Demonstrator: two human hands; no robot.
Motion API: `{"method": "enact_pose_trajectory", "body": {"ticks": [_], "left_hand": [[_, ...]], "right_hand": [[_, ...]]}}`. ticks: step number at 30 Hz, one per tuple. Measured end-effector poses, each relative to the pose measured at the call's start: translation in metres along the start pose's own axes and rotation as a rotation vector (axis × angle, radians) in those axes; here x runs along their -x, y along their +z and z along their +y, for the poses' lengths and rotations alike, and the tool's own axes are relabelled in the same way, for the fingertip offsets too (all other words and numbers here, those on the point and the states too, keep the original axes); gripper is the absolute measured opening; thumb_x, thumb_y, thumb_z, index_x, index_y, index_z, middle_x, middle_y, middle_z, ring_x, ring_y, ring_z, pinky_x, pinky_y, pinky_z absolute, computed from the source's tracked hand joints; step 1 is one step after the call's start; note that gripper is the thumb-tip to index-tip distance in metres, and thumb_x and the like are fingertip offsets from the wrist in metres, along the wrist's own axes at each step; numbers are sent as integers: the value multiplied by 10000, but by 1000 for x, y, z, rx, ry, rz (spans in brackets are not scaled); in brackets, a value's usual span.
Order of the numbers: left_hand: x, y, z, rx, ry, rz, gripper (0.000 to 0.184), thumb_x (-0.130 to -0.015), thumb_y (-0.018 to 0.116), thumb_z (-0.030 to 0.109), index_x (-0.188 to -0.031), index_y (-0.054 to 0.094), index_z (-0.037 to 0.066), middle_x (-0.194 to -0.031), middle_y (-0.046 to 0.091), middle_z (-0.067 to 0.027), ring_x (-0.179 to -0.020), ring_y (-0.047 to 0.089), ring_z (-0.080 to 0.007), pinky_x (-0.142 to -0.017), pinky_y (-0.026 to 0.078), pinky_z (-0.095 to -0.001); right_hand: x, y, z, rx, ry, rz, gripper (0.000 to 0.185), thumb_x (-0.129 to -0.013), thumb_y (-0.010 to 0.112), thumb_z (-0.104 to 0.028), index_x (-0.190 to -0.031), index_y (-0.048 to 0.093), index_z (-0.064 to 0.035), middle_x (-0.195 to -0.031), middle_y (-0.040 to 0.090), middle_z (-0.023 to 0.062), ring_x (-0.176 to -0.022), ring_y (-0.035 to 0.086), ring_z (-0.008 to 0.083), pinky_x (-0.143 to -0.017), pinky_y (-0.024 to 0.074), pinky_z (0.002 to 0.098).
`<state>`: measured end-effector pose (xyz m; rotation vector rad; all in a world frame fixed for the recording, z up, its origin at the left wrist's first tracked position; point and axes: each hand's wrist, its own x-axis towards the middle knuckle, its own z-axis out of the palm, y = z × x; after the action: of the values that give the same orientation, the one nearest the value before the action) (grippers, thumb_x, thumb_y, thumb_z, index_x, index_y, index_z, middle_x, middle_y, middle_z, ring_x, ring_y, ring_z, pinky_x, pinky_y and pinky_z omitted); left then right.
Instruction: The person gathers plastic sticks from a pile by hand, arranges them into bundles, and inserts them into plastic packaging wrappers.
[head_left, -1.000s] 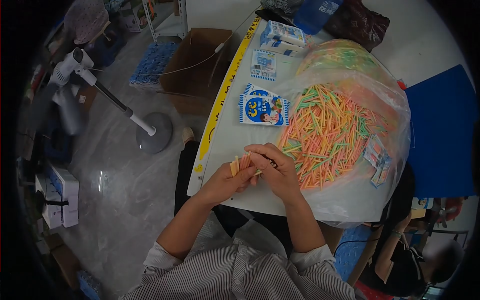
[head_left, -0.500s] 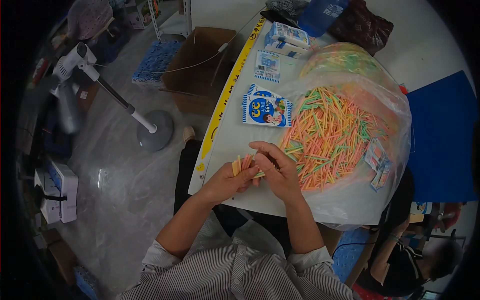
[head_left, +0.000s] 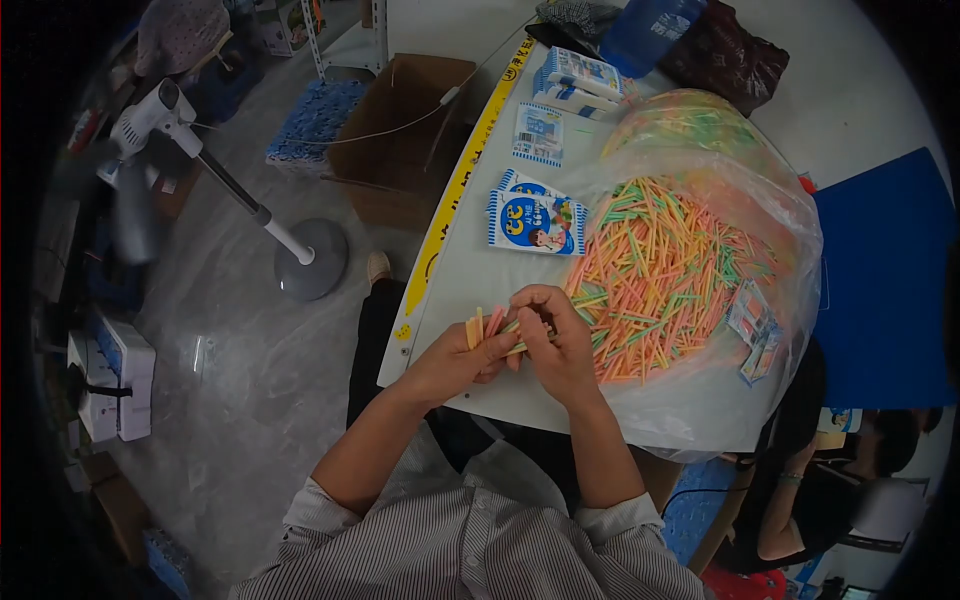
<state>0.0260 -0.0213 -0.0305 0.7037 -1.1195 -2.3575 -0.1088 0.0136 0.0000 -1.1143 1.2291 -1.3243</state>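
My left hand [head_left: 447, 368] is closed around a small bunch of pink, yellow and green candy sticks [head_left: 482, 327], their ends poking up past the thumb. My right hand [head_left: 562, 350] meets it on the right, fingers curled and pinching the other ends of the bunch. Just beyond my right hand, a big heap of the same candy sticks [head_left: 660, 280] lies in an open clear plastic bag [head_left: 690, 425]. Blue-and-white printed packets [head_left: 537, 222] lie on the table behind my hands.
A stack of packets [head_left: 580, 75] and a single packet [head_left: 540, 133] sit farther back on the white table [head_left: 440, 290]. Small sachets [head_left: 755, 330] rest on the bag's right side. A cardboard box [head_left: 390, 150] and a fan-like stand [head_left: 310, 260] are on the floor. Another person [head_left: 790, 510] sits at lower right.
My right hand's raised fingers have curled in and closed over the ends of the sticks. My left hand has stayed in place. The person at lower right has shifted.
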Motion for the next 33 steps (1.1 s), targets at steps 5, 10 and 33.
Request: {"method": "enact_pose_trajectory", "body": {"ticks": [5, 10, 33], "left_hand": [[3, 4, 5, -22, 20, 13, 258, -876, 436, 277, -763, 512, 57, -611, 432, 40, -486, 305, -43, -446, 267, -179], [4, 3, 3, -43, 20, -2, 265, -872, 439, 289, -767, 517, 58, -619, 446, 37, -490, 315, -43, -444, 270, -175], [5, 4, 13, -222, -60, -82, 325, -855, 457, 338, -740, 540, 46, -574, 418, 38, -498, 333, -44, -458, 273, -176]], "right_hand": [[-1, 0, -3, 47, -27, -82, 174, -849, 437, -68, -977, 524, 11, -795, 483, 38, -580, 480, 55, -443, 411, 169], [-2, -5, -2, 114, -49, -155, 174, -843, 447, -60, -972, 542, 8, -774, 469, 34, -578, 482, 56, -435, 405, 165], [-1, -8, 4, 158, -91, -147, 139, -803, 520, -54, -911, 597, -11, -747, 494, 31, -526, 475, 52, -424, 393, 171]]}}
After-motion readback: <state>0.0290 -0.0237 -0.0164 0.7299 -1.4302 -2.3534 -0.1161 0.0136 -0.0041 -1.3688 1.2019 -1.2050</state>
